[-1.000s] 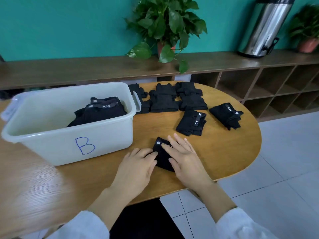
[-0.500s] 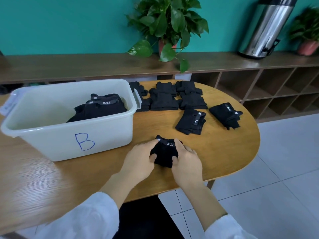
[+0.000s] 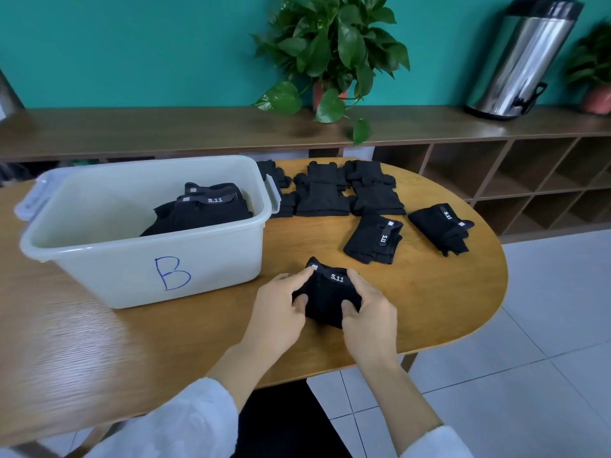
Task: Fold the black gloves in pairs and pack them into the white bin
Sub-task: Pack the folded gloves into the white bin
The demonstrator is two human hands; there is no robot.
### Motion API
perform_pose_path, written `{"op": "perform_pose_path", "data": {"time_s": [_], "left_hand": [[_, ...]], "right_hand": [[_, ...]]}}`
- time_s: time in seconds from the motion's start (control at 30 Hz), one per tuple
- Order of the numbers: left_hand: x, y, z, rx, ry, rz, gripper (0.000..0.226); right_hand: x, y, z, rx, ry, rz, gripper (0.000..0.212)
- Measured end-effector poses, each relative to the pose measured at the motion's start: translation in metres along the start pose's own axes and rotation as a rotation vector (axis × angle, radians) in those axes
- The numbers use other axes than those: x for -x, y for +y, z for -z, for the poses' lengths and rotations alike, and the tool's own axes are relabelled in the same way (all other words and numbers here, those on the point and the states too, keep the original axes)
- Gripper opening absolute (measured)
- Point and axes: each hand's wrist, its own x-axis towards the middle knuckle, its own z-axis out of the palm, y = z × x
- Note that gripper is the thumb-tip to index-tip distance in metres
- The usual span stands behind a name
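A folded pair of black gloves (image 3: 327, 292) with a "5.11" label lies near the table's front edge. My left hand (image 3: 281, 309) grips its left side and my right hand (image 3: 370, 312) grips its right side, thumbs on top. The white bin (image 3: 115, 259), marked "B", stands to the left and holds folded black gloves (image 3: 205, 209). Two more folded pairs (image 3: 373, 238) (image 3: 441, 228) lie to the right beyond my hands. Unfolded black gloves (image 3: 325, 193) are spread flat at the table's far side.
The round wooden table (image 3: 463, 292) ends close on the right, over tiled floor. Behind it runs a wooden shelf (image 3: 198, 127) with a potted plant (image 3: 330, 54) and a steel thermos (image 3: 522, 57).
My hands went from pressing flat on the glove pair to gripping it from both sides. The pair is now folded with its label facing up.
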Motion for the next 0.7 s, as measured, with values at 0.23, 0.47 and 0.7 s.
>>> {"op": "perform_pose_path", "data": {"time_s": [0.23, 0.47, 0.7], "left_hand": [[-0.009, 0.031, 0.004, -0.007, 0.017, -0.088, 0.053], [-0.024, 0.072, 0.031, 0.01, 0.083, -0.185, 0.052], [-0.056, 0.083, 0.113, 0.012, 0.271, -0.208, 0.05]], "right_hand": [[-0.005, -0.011, 0.03, -0.092, 0.052, -0.03, 0.053], [-0.021, -0.052, 0.067, -0.09, 0.13, 0.064, 0.054], [-0.061, -0.138, 0.054, -0.088, 0.092, 0.239, 0.054]]}}
